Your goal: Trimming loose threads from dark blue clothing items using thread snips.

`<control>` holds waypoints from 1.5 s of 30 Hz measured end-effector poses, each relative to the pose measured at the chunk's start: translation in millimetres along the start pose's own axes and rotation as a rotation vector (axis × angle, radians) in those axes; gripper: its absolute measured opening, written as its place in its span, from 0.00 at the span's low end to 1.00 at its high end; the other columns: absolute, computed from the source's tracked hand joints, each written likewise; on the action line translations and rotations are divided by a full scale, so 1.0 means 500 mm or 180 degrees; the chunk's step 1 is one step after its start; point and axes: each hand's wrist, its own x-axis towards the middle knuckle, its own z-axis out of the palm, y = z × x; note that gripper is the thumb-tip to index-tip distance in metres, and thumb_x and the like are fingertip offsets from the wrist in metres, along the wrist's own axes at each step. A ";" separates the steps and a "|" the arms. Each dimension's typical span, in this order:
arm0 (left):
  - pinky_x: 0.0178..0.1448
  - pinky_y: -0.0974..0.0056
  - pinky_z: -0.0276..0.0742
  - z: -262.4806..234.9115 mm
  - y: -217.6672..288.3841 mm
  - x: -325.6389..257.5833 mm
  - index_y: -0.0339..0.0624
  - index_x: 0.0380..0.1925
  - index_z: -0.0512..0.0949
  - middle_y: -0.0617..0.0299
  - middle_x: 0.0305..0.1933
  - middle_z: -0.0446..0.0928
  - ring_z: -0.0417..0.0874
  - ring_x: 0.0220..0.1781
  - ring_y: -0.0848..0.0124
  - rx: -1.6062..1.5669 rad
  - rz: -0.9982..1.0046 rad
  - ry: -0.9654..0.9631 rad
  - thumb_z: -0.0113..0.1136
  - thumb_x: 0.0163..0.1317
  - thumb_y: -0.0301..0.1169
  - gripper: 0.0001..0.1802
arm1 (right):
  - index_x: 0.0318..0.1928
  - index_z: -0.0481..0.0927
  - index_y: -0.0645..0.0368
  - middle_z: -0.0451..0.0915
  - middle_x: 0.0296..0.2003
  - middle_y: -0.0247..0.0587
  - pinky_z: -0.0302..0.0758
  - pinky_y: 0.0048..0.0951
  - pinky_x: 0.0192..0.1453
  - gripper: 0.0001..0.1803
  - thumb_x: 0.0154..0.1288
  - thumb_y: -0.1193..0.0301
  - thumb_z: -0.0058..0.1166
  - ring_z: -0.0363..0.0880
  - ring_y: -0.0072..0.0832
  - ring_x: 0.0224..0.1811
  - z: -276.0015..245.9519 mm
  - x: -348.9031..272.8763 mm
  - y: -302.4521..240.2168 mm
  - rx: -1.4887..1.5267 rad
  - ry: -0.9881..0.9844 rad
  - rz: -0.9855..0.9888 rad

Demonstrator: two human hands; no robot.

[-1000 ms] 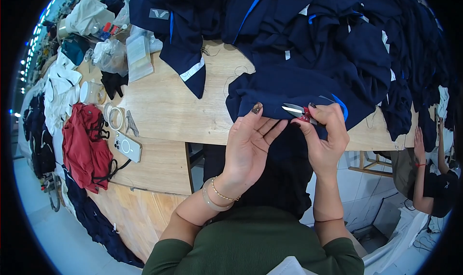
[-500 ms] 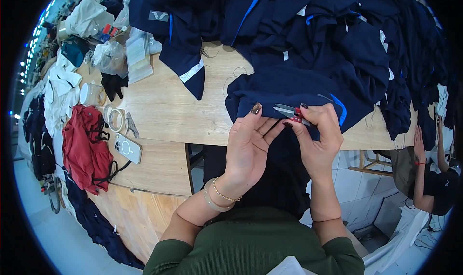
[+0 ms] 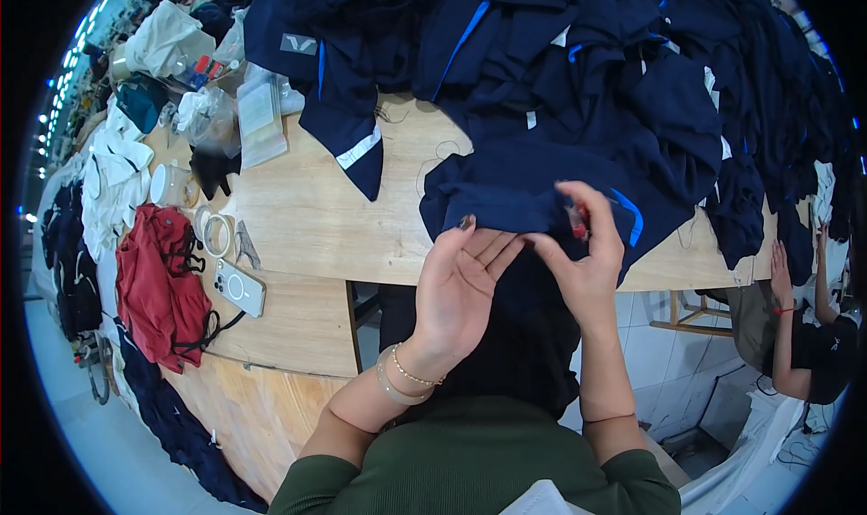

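A navy garment with a bright blue stripe lies bunched on the wooden table in front of me. My left hand, palm up, pinches its near edge, the thumb on top and the fingers beneath the cloth. Close to the same edge, on the right, my right hand has small red-handled thread snips tucked in its curled fingers. Motion blurs the snips, and their blades cannot be made out. The right thumb tip is near the cloth by my left fingertips; whether it touches is unclear.
Piled navy garments cover the table's far side. To the left are a phone, a red bag, a tape roll, a plastic jar and plastic bags. Another person's arm rests at the right.
The snips' blades, which pointed left over the garment's edge, have swung back into my right hand. Its index finger has lifted and straightened. My left hand keeps its hold on the edge.
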 end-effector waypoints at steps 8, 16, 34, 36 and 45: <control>0.51 0.65 0.73 -0.037 0.013 0.028 0.32 0.44 0.73 0.50 0.47 0.72 0.76 0.48 0.61 0.4899 0.2418 -0.0311 0.63 0.51 0.18 0.18 | 0.35 0.76 0.69 0.73 0.29 0.29 0.68 0.16 0.42 0.03 0.63 0.80 0.51 0.68 0.13 0.34 -0.021 0.059 0.037 0.1418 -0.0197 0.0926; 0.50 0.75 0.73 -0.020 0.020 0.099 0.30 0.44 0.78 0.64 0.41 0.79 0.78 0.42 0.79 0.3591 0.1286 -0.0416 0.56 0.63 0.19 0.10 | 0.32 0.79 0.65 0.73 0.25 0.25 0.64 0.12 0.39 0.07 0.63 0.72 0.58 0.68 0.09 0.31 -0.049 0.118 0.034 0.1970 -0.0971 0.1096; 0.47 0.72 0.77 0.009 0.061 0.067 0.36 0.40 0.80 0.62 0.43 0.81 0.81 0.41 0.77 0.0929 -0.0571 0.0030 0.53 0.66 0.32 0.12 | 0.38 0.75 0.66 0.76 0.30 0.33 0.70 0.19 0.38 0.09 0.60 0.76 0.60 0.72 0.17 0.32 -0.047 0.065 0.039 0.0908 0.0261 0.0282; 0.50 0.72 0.75 0.007 0.057 0.064 0.36 0.40 0.81 0.63 0.43 0.81 0.80 0.42 0.78 0.1074 -0.0474 -0.0014 0.54 0.66 0.33 0.12 | 0.34 0.76 0.68 0.76 0.29 0.35 0.70 0.18 0.36 0.10 0.55 0.78 0.63 0.72 0.18 0.31 -0.057 0.040 0.020 0.0259 0.0066 0.0142; 0.61 0.73 0.62 -0.022 0.028 0.070 0.35 0.41 0.82 0.66 0.43 0.81 0.75 0.49 0.82 0.1712 -0.0012 -0.0079 0.55 0.65 0.32 0.12 | 0.32 0.77 0.69 0.76 0.27 0.39 0.69 0.21 0.32 0.11 0.50 0.78 0.66 0.72 0.24 0.28 -0.022 0.029 0.013 0.0148 0.0217 -0.0002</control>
